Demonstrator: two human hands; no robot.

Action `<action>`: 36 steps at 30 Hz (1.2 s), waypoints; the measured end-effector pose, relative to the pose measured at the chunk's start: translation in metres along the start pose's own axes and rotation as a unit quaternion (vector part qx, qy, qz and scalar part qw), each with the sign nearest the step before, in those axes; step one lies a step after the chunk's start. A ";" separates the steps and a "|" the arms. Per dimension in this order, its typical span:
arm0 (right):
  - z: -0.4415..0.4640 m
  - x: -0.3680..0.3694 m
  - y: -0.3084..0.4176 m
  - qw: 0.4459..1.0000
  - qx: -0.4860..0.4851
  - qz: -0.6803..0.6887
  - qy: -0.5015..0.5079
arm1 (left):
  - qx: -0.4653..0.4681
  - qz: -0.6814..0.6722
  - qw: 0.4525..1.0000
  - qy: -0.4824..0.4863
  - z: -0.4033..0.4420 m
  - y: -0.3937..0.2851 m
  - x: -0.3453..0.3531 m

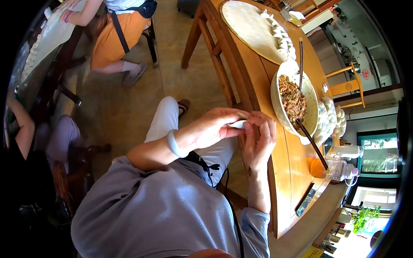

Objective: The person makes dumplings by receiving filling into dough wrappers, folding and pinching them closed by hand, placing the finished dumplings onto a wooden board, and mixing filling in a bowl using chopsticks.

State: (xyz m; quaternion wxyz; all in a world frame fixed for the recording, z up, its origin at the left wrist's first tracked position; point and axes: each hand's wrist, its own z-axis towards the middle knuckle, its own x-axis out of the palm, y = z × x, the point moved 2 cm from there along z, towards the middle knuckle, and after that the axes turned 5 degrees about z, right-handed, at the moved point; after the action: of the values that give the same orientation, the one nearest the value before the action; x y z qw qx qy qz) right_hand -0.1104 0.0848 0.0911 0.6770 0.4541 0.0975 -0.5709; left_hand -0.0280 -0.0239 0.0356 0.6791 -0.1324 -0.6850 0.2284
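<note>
Both of my hands meet above my lap beside the table edge, pinching a small white dumpling [238, 124]. My left hand [211, 129], with a pale bangle at its wrist, holds the dumpling from the left with thumb and fingers. From the other side, my right hand [260, 138] presses its fingertips on the dough edge. Fingers hide much of the dumpling. Close to my right hand stands a large bowl [275, 101] of minced filling [292, 98]. One pair of dark chopsticks [301, 64] leans in it, and another chopstick pair [315, 148] juts toward the bottles.
A round board [247, 28] carries a row of dumplings [282, 38]. On the wooden table [282, 172] are bagged white pieces [329, 120], a bottle with orange liquid [318, 168] and a phone [305, 199]. Other people work at a table [56, 41] on the left.
</note>
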 end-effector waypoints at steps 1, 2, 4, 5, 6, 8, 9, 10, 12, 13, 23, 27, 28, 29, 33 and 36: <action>0.002 -0.001 0.000 0.999 0.027 0.024 0.015 | 0.003 0.003 1.000 0.004 0.000 -0.001 0.001; 0.002 -0.002 0.001 0.999 0.033 0.019 0.015 | 0.009 0.005 1.000 0.004 -0.003 0.001 0.000; 0.004 -0.002 0.003 0.999 0.031 0.028 0.032 | 0.026 0.006 1.000 0.010 0.001 0.011 -0.012; 0.003 -0.001 0.003 0.999 0.028 0.020 0.019 | 0.026 -0.006 0.999 0.020 0.003 0.016 -0.014; 0.002 -0.001 0.002 0.999 0.033 0.024 0.019 | 0.029 -0.016 0.999 0.028 0.005 0.017 -0.014; 0.007 0.001 0.007 0.998 0.031 0.038 0.041 | 0.032 -0.045 0.998 -0.013 0.001 0.008 -0.004; 0.011 0.006 0.007 0.997 0.032 0.054 0.050 | 0.036 -0.024 0.999 0.000 -0.001 0.004 -0.002; 0.011 0.006 0.006 0.996 0.040 0.062 0.058 | 0.045 -0.018 0.999 0.002 -0.004 0.003 -0.003; 0.009 0.004 0.007 0.993 0.053 0.077 0.073 | 0.050 -0.006 0.999 0.015 -0.006 0.002 -0.003; 0.012 0.002 0.008 0.992 0.057 0.083 0.081 | 0.054 -0.015 0.998 0.033 -0.005 0.005 -0.009; 0.019 -0.002 0.003 0.992 0.056 0.097 0.067 | 0.006 -0.042 0.999 -0.006 -0.007 -0.003 -0.005; 0.013 0.001 -0.001 0.995 0.032 0.085 0.051 | -0.012 -0.062 0.998 -0.008 -0.009 -0.003 -0.004; 0.013 0.002 -0.002 0.996 0.020 0.076 0.047 | -0.014 -0.068 0.998 -0.007 -0.008 -0.002 -0.004; 0.011 0.002 -0.003 0.997 0.001 0.073 0.040 | -0.010 -0.067 0.998 -0.009 -0.008 -0.003 -0.006; 0.014 0.007 -0.003 0.995 -0.076 0.056 0.025 | -0.007 -0.079 0.997 0.014 -0.009 -0.007 -0.004; 0.014 0.006 -0.006 0.994 -0.085 0.058 0.029 | -0.003 -0.078 0.997 0.025 -0.008 -0.010 -0.005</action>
State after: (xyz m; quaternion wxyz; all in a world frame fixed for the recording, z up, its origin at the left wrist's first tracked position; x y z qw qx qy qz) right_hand -0.1187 0.0710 0.0921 0.7422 0.4159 0.1385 -0.5069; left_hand -0.0183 -0.0336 0.0362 0.7114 -0.0862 -0.6766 0.1695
